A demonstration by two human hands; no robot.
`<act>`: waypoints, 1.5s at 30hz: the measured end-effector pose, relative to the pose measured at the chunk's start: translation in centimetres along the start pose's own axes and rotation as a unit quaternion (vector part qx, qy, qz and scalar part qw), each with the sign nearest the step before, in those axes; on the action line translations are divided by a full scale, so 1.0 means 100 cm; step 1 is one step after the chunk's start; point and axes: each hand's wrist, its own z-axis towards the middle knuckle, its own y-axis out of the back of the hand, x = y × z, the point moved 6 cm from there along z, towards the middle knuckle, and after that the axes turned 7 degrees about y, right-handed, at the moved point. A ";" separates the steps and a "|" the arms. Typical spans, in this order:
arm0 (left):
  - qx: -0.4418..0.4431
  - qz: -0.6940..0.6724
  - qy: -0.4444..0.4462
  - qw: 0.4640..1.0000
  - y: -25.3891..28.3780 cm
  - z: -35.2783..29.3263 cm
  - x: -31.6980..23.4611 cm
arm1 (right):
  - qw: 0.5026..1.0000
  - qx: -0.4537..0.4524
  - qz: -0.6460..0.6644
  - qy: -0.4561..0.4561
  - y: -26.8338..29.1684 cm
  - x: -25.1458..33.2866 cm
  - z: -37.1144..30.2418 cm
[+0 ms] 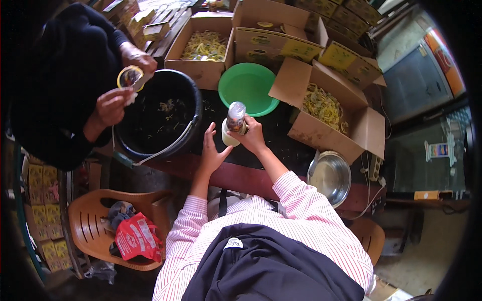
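Note:
My right hand (251,136) is wrapped around a small clear-topped bottle (236,111) with a dark label, held upright over the black tabletop. Below it, between my hands, shows a pale whitish container (231,137); whether the two are joined I cannot tell. My left hand (213,149) is open just to the left, fingers stretched up and thumb near the pale container. Beyond the bottle stands a green basin (249,83).
A black bucket (197,103) with a handle stands left. Another person's hands hold a yellow-rimmed round item (130,78) over it. Cardboard boxes (326,131) hold yellow strips. A metal bowl (330,176) sits right; an orange chair (88,220) carries a red bag (138,238).

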 end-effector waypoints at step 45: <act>-0.267 0.261 -0.020 0.927 0.113 0.038 -0.113 | 0.992 -0.080 -0.055 -0.085 0.263 -0.017 0.086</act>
